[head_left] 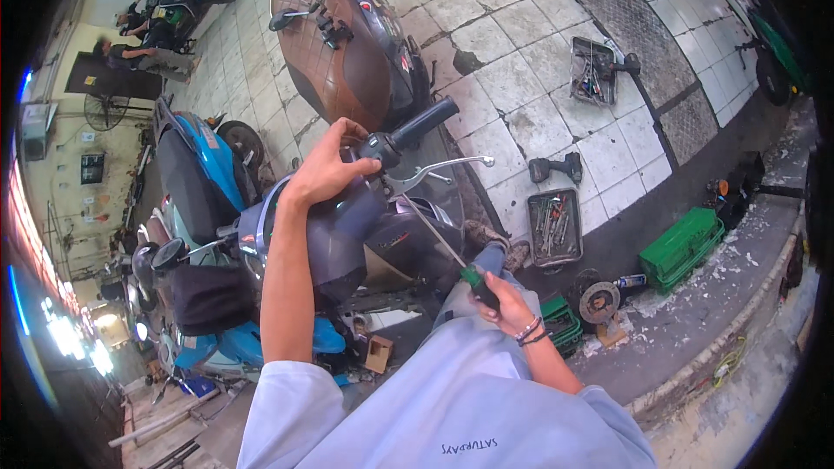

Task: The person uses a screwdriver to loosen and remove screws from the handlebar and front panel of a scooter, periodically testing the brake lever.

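My left hand (328, 165) is wrapped around the switch housing (382, 149) on a scooter's handlebar, thumb on its near side. Beyond the fingers sticks out the black rubber handlebar grip (423, 127), with a silver brake lever (447, 168) beneath it. In my right hand (509, 307) is a screwdriver (476, 282) with a green and black handle. Its long thin shaft slants up and left to the underside of the housing near the lever. Whether the tip sits in a screw is too small to tell. Below lies the scooter's dark front bodywork (347, 239).
A brown quilted scooter seat (334, 52) carries loose mirrors. On the tiled floor are a tool tray (556, 226), a second tray (593, 78) and a cordless drill (556, 169). Right stands a green toolbox (682, 247); a blue scooter (204, 165) is at left. Someone sits far left.
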The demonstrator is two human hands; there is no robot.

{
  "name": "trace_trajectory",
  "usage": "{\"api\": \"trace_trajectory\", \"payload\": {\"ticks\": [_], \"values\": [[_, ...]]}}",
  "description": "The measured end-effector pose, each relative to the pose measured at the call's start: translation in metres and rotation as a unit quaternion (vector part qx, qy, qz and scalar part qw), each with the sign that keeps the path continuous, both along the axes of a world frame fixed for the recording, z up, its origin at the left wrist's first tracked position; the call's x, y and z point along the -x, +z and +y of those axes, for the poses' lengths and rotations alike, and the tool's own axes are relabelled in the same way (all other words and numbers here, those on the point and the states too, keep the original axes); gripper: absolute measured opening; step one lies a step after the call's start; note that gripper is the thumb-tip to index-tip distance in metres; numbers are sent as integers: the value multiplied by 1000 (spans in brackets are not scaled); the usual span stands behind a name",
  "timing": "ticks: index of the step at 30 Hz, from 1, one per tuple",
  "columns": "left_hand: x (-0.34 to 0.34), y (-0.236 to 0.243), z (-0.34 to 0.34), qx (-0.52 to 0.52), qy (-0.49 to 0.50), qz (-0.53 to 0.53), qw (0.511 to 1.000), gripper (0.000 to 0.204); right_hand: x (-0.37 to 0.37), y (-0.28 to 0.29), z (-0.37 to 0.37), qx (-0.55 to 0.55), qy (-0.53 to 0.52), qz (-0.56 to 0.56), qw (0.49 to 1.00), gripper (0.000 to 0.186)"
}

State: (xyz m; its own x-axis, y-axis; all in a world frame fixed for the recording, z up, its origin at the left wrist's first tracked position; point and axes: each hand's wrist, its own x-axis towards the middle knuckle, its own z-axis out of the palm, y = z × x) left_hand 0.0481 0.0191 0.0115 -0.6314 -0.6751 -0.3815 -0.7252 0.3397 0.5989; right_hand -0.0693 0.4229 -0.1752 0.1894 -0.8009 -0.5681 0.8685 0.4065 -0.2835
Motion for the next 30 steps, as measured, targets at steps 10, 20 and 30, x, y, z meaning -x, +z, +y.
{"api": "trace_trajectory", "payload": {"ticks": [10, 20, 30], "values": [[34, -19, -45, -159, -185, -113, 963, 83, 27, -7, 41, -41, 6, 86, 995, 32], [48, -21, -46, -144, -192, -137, 961, 74, 23, -2, 37, -90, -50, 77, 992, 32], [38, -55, -67, -321, -156, -102, 929, 94, 47, 10, 39, -93, -70, 107, 987, 24]]}}
